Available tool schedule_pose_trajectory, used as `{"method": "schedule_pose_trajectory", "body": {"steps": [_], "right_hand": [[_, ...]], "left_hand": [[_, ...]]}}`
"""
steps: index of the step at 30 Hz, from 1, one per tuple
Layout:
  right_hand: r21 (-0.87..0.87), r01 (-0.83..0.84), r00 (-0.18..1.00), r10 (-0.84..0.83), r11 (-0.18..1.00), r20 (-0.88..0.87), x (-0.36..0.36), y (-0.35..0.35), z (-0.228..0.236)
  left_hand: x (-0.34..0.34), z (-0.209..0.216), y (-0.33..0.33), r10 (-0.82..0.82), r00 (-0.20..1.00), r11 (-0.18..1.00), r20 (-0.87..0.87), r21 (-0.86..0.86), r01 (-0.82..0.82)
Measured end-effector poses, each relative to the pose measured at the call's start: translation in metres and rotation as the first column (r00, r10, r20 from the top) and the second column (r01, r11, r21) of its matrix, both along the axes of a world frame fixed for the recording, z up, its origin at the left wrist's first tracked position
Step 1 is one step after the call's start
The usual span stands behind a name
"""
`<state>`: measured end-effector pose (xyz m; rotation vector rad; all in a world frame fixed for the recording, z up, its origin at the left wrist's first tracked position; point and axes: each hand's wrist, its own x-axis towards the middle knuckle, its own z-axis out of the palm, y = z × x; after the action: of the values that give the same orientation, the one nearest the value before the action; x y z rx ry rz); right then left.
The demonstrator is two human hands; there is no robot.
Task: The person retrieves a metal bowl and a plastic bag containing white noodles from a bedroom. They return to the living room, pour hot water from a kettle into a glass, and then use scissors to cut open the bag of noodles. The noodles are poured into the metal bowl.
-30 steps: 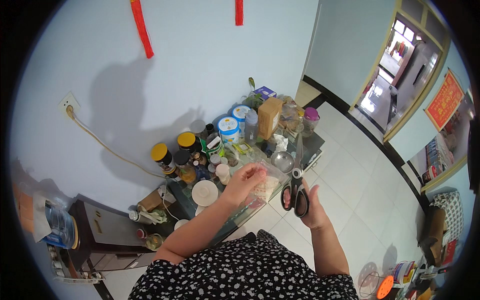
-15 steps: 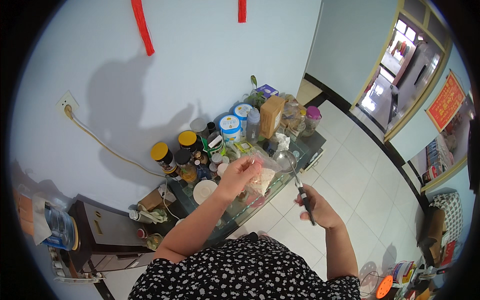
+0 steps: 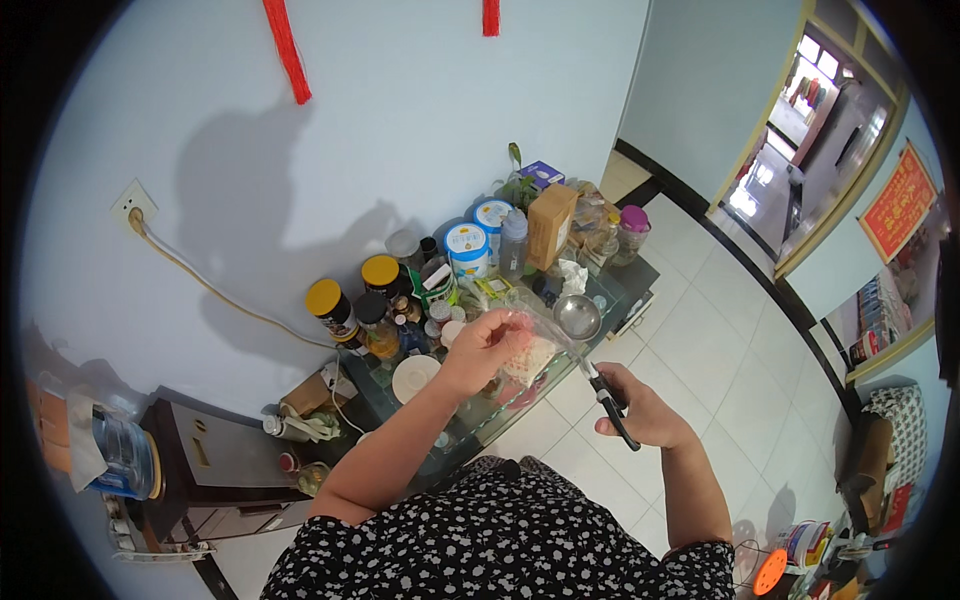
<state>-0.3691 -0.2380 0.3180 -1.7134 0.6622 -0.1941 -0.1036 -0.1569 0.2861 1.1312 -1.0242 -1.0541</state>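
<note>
My left hand [image 3: 488, 352] is closed on the top of a clear plastic bag [image 3: 528, 362], which has something pale and crumbly in its lower part. My right hand [image 3: 645, 408] grips the black handle of a metal ladle [image 3: 577, 317]. The ladle's round bowl faces up, just beyond the bag, and its shaft passes close to the bag's right side. Both hands are above the front edge of a glass-topped table [image 3: 480, 428]. A white round lid or bowl [image 3: 414, 378] lies left of my left hand.
Jars with yellow lids [image 3: 326, 297], blue-white cans [image 3: 467, 247], a bottle [image 3: 513, 243], a cardboard box [image 3: 552, 226] and a purple-lidded jar [image 3: 632, 232] crowd the table's back. A dark cabinet [image 3: 215, 450] stands left. A cord [image 3: 230, 298] runs down the wall.
The ladle's bowl has shifted slightly right and its inside now shows more. My right hand has moved a little to the right. My left hand keeps hold of the bag.
</note>
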Motion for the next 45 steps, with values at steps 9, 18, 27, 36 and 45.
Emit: {"method": "schedule_pose_trajectory", "body": {"steps": [9,18,27,36,45], "right_hand": [[-0.301,0.132,0.976,-0.177,0.944,-0.129,0.011,0.012,0.019],[-0.383,0.190,0.970,-0.234,0.904,-0.070,0.009,0.014,0.018],[-0.193,0.076,0.984,-0.105,0.978,-0.144,0.010,0.008,0.021],[-0.228,0.078,0.982,-0.114,0.970,-0.148,0.018,0.014,0.027],[-0.320,-0.006,0.992,-0.036,0.947,-0.124,0.022,0.014,0.033]], "left_hand": [[-0.001,0.002,0.002,0.000,1.000,1.000,-0.019,0.022,0.000],[-0.001,-0.003,0.001,-0.007,1.000,1.000,-0.026,-0.015,0.007],[-0.011,-0.006,0.003,0.041,0.991,0.999,-0.127,-0.006,-0.042],[-0.018,0.002,0.016,-0.101,0.964,0.982,-0.245,0.132,0.137],[-0.018,0.004,0.014,-0.055,0.971,0.998,-0.231,0.007,0.059]]}}
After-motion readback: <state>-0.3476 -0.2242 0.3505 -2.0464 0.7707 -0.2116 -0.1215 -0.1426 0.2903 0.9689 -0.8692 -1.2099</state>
